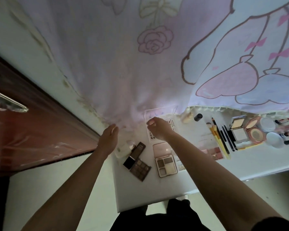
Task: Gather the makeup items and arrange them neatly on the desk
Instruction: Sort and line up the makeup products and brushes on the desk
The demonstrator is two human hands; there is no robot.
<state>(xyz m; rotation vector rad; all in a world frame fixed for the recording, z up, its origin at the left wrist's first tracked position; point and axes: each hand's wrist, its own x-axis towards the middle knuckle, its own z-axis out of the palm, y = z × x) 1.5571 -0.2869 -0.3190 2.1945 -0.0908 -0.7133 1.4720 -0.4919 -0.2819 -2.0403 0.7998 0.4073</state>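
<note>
desk (148, 189) | left hand (109, 135) straight-fingered on curtain (107, 64) at back edge | right hand (157, 129) pinching clear packet (173, 126) | front strip bare

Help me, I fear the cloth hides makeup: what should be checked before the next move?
1. Left hand free: ok, open, at the cloth.
2. Right hand free: cannot tell, fingers curled at the cloth's edge.
3. Brushes lined up: ok, side by side at right.
4. Brown palette straight: not ok, askew against a black case.
5. Makeup under the cloth: cannot tell.
</note>
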